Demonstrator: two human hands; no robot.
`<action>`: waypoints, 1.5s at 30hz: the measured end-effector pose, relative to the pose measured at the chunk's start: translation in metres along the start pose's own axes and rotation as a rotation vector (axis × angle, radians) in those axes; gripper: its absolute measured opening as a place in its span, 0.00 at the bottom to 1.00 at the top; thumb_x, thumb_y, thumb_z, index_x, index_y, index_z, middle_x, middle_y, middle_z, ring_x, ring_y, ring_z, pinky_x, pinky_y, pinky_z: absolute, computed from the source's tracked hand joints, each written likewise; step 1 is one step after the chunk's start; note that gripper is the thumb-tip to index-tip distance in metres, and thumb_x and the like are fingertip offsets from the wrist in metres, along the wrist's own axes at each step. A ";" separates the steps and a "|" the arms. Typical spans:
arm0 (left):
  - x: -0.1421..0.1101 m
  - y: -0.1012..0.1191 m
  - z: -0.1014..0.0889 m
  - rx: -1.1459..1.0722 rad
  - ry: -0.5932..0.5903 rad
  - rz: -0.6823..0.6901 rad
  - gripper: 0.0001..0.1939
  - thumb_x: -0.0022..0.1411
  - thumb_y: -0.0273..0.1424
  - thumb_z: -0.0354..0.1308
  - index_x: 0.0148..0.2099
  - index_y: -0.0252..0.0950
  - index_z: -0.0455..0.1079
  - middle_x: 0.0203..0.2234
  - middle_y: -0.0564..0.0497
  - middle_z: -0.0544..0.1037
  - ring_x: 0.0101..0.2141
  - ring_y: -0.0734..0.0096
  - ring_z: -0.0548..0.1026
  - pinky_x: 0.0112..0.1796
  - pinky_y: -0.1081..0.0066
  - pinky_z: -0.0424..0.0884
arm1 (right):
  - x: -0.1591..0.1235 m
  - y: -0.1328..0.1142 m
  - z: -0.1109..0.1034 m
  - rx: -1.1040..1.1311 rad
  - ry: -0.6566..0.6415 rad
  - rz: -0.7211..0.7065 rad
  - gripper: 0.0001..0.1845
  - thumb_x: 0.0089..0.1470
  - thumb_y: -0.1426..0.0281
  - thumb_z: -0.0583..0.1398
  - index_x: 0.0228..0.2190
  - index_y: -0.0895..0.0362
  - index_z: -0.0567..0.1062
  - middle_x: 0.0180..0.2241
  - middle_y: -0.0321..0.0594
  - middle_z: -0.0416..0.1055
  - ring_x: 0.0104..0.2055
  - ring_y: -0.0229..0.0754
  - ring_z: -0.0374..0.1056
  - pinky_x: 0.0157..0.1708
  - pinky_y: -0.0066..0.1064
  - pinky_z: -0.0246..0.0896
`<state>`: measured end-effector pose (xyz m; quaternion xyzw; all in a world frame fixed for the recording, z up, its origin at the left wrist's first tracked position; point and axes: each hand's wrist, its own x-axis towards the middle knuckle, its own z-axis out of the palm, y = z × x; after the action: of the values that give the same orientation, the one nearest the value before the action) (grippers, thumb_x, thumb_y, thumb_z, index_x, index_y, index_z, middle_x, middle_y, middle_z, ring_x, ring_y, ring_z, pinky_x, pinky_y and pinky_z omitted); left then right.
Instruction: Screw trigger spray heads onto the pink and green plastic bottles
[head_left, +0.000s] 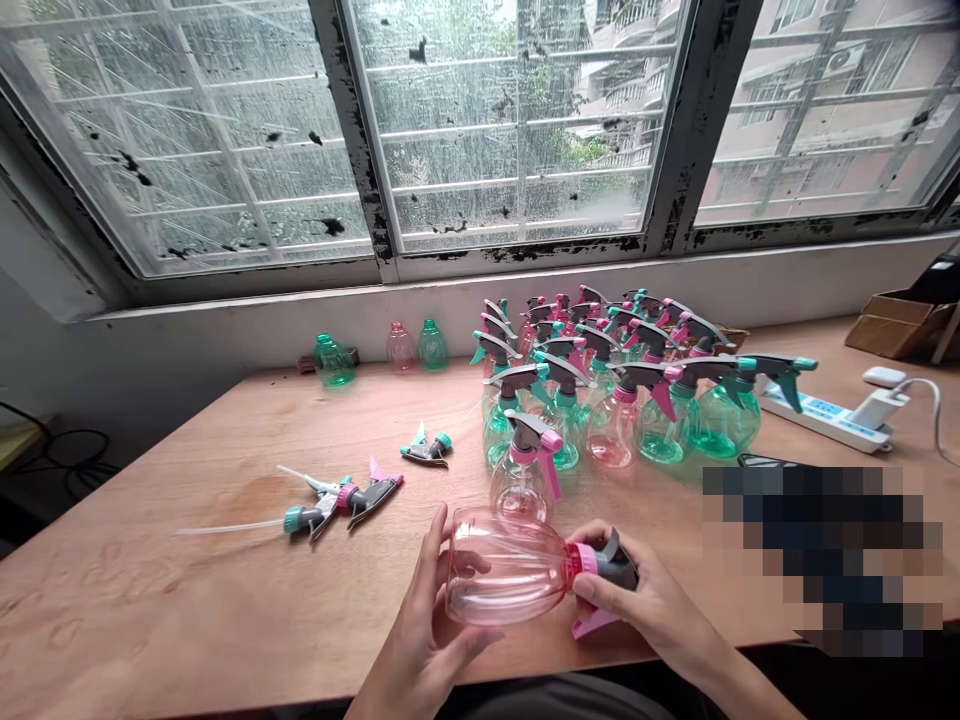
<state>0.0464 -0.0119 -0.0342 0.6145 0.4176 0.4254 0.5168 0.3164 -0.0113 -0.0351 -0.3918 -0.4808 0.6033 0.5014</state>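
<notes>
A clear pink spray bottle lies on its side between my hands, just above the near edge of the wooden table. My left hand cups the bottle's round base with fingers wrapped around it. My right hand pinches the pink collar and grey trigger head at the bottle's neck. Right behind it stands another pink bottle with its spray head fitted.
Many assembled pink and green spray bottles stand clustered at the back right. Loose trigger heads with tubes lie left of centre. Three headless bottles sit by the wall. A power strip and cardboard box are at the right.
</notes>
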 end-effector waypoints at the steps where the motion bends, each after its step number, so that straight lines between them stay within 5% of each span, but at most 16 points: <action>1: 0.000 0.000 -0.001 0.000 0.011 -0.021 0.51 0.65 0.42 0.69 0.78 0.57 0.40 0.67 0.46 0.66 0.57 0.58 0.75 0.58 0.65 0.72 | 0.000 0.000 0.000 0.004 -0.002 0.001 0.21 0.53 0.57 0.74 0.39 0.59 0.77 0.28 0.33 0.75 0.28 0.37 0.74 0.31 0.28 0.76; 10: 0.003 -0.004 -0.006 0.015 0.011 -0.011 0.53 0.58 0.46 0.73 0.77 0.54 0.47 0.74 0.50 0.56 0.73 0.49 0.51 0.70 0.62 0.54 | -0.003 0.005 0.002 0.023 0.026 0.008 0.23 0.49 0.60 0.77 0.42 0.56 0.79 0.35 0.34 0.73 0.34 0.39 0.71 0.34 0.35 0.83; 19: 0.002 -0.002 -0.004 0.039 -0.017 -0.001 0.49 0.65 0.42 0.69 0.77 0.56 0.43 0.62 0.47 0.68 0.58 0.57 0.71 0.61 0.64 0.69 | -0.002 0.003 0.000 -0.007 0.023 0.001 0.22 0.51 0.58 0.75 0.41 0.57 0.78 0.34 0.35 0.74 0.32 0.40 0.74 0.33 0.36 0.82; 24: 0.003 -0.001 -0.002 0.030 -0.021 0.016 0.49 0.66 0.41 0.68 0.78 0.53 0.42 0.62 0.44 0.68 0.59 0.56 0.72 0.61 0.63 0.69 | -0.001 0.002 0.000 0.018 0.019 -0.006 0.22 0.52 0.58 0.75 0.40 0.58 0.77 0.30 0.33 0.76 0.28 0.38 0.75 0.30 0.32 0.79; 29: 0.004 -0.002 -0.001 0.003 -0.064 0.084 0.43 0.71 0.37 0.62 0.78 0.55 0.41 0.74 0.45 0.53 0.67 0.53 0.64 0.65 0.60 0.64 | -0.002 0.000 0.001 0.026 -0.015 -0.023 0.20 0.53 0.58 0.74 0.39 0.58 0.78 0.27 0.33 0.76 0.27 0.37 0.74 0.29 0.28 0.77; 33: 0.002 -0.003 -0.002 0.030 -0.072 0.099 0.44 0.71 0.39 0.62 0.78 0.57 0.38 0.74 0.44 0.52 0.59 0.55 0.72 0.62 0.57 0.68 | -0.003 0.001 0.002 0.011 -0.025 0.003 0.20 0.52 0.58 0.75 0.39 0.58 0.77 0.27 0.33 0.77 0.27 0.38 0.75 0.29 0.31 0.80; 38: 0.001 -0.005 -0.002 0.043 -0.059 0.094 0.55 0.62 0.42 0.71 0.78 0.58 0.37 0.76 0.46 0.47 0.67 0.45 0.63 0.67 0.52 0.60 | -0.003 0.002 0.002 -0.018 -0.038 0.031 0.22 0.51 0.57 0.75 0.38 0.58 0.77 0.27 0.33 0.77 0.27 0.39 0.76 0.31 0.36 0.83; 41: 0.002 -0.006 -0.001 0.055 -0.046 0.107 0.53 0.63 0.42 0.70 0.78 0.54 0.40 0.76 0.43 0.47 0.67 0.44 0.63 0.66 0.51 0.62 | -0.003 0.002 0.001 -0.043 -0.022 0.023 0.22 0.52 0.56 0.75 0.39 0.58 0.77 0.27 0.34 0.77 0.27 0.40 0.76 0.31 0.35 0.82; 45: 0.004 -0.010 0.002 0.110 -0.015 0.202 0.46 0.69 0.41 0.63 0.77 0.61 0.38 0.75 0.46 0.51 0.66 0.49 0.65 0.65 0.54 0.64 | -0.001 0.003 -0.001 -0.024 -0.020 0.008 0.22 0.52 0.56 0.74 0.39 0.59 0.77 0.27 0.34 0.77 0.27 0.39 0.75 0.29 0.34 0.80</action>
<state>0.0483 -0.0076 -0.0436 0.6840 0.3724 0.4473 0.4398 0.3168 -0.0125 -0.0381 -0.3937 -0.4913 0.6032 0.4896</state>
